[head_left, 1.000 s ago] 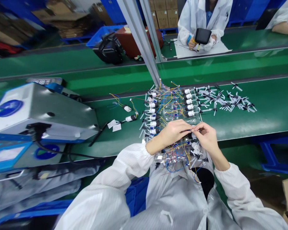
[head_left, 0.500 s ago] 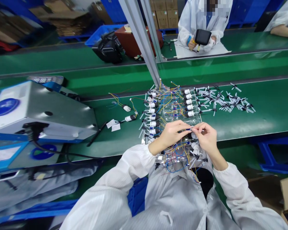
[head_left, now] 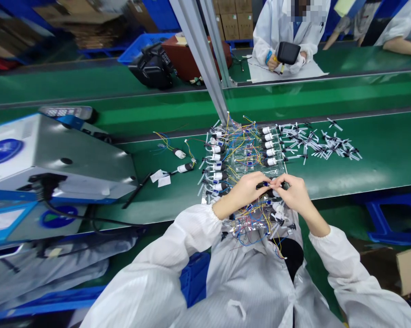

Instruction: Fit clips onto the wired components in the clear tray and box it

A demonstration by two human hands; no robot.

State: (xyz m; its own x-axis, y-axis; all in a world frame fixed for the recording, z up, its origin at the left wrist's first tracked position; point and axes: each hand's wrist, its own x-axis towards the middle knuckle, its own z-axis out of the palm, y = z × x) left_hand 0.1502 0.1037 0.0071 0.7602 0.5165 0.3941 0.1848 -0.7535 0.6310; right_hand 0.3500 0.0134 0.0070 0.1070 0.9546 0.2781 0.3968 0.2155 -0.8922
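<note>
My left hand [head_left: 248, 190] and my right hand [head_left: 290, 191] meet fingertip to fingertip above a clear plastic sheet [head_left: 275, 171]. Between the pinched fingers of my left hand is a small dark blue part [head_left: 265, 184]. My right fingertips are closed at its right end; what they grip is too small to make out. Around my hands lie rows of small white-and-black motors [head_left: 219, 176] with thin coloured wires [head_left: 237, 150]. More motors and wires hang near the table's front edge, close to my body.
Black-and-white bladed pieces [head_left: 335, 145] are heaped at right. Two loose motors [head_left: 185, 168], white labels [head_left: 163, 181] and a black pen-like stick [head_left: 137, 190] lie left. A metal box machine [head_left: 79, 155] stands far left, a metal post [head_left: 205, 64] behind. A person [head_left: 290, 41] works across.
My right hand has shifted slightly left and its fingers have closed further against my left fingertips. Another person's arm has come into view at the back right.
</note>
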